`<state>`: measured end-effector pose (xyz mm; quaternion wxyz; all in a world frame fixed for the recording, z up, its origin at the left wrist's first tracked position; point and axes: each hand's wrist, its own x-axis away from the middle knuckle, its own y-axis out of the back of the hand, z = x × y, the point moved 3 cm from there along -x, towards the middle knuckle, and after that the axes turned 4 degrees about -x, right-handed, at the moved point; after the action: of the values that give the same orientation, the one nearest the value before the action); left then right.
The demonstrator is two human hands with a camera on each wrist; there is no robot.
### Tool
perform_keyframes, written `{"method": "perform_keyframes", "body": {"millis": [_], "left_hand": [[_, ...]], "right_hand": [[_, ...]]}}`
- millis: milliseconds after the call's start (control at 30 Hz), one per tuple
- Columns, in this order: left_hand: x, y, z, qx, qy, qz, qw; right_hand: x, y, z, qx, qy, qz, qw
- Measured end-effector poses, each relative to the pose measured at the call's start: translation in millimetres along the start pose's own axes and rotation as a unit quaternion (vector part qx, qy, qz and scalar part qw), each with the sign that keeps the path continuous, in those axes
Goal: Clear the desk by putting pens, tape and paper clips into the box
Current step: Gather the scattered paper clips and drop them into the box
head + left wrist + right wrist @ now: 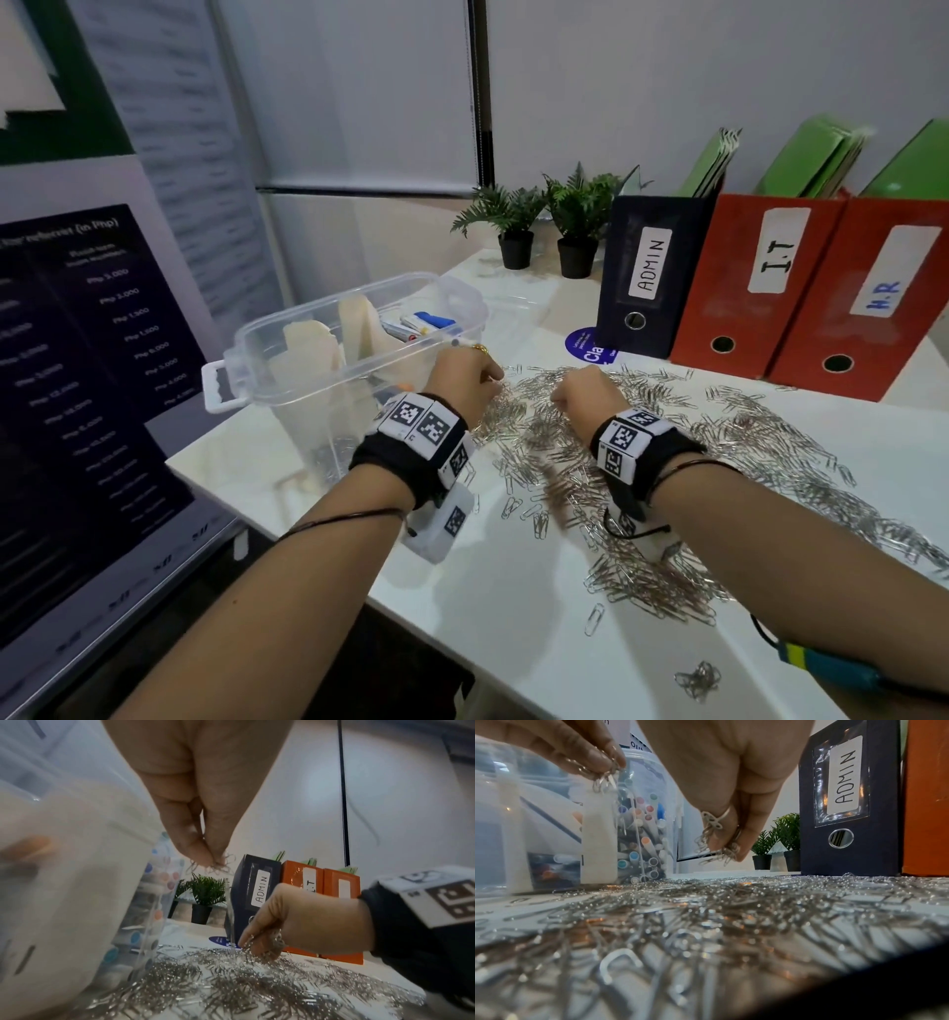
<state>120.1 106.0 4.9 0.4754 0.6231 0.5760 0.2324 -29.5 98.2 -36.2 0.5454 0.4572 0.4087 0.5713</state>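
Silver paper clips point(642, 462) lie spread in a thick layer over the white desk point(513, 616). At the left stands a clear plastic box point(218, 385) holding beige tape rolls point(308, 349) and pens point(426, 321). My left hand point(482, 377) is right beside the box's near wall. It pinches a small bunch of paper clips point(216, 864) raised above the pile. My right hand point(565, 398) is a little to its right, low over the pile. Its fingertips point(721, 845) pinch another bunch of clips point(713, 852). The pens point(641, 833) show through the box wall.
A dark ADMIN binder point(647, 272) and two red binders point(760, 288) stand along the back right. Two small potted plants point(513, 221) sit behind the box. A screen point(77, 385) borders the desk's left side. A small clump of clips point(698, 678) lies near the front edge.
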Motion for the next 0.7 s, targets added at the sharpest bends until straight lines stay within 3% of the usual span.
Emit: {"method": "perform_keyframes", "body": {"millis": [67, 233, 333, 533, 700], "left_hand": [[2, 10, 3, 0.003, -0.003, -0.016, 1.0], [10, 16, 5, 0.005, -0.007, -0.019, 1.0], [12, 23, 3, 0.029, -0.008, -0.04, 0.999], [12, 77, 7, 0.088, -0.003, -0.147, 0.985], [16, 128, 58, -0.004, 0.06, -0.209, 0.976]], "right_hand": [[-3, -3, -4, -0.02, -0.001, 0.005, 1.0], [-5, -1, -9, -0.115, 0.059, -0.075, 0.989], [0, 12, -12, -0.164, 0.049, -0.101, 0.98], [5, 41, -3, -0.203, 0.072, -0.129, 0.968], [5, 53, 23, -0.223, 0.12, -0.156, 0.955]]}}
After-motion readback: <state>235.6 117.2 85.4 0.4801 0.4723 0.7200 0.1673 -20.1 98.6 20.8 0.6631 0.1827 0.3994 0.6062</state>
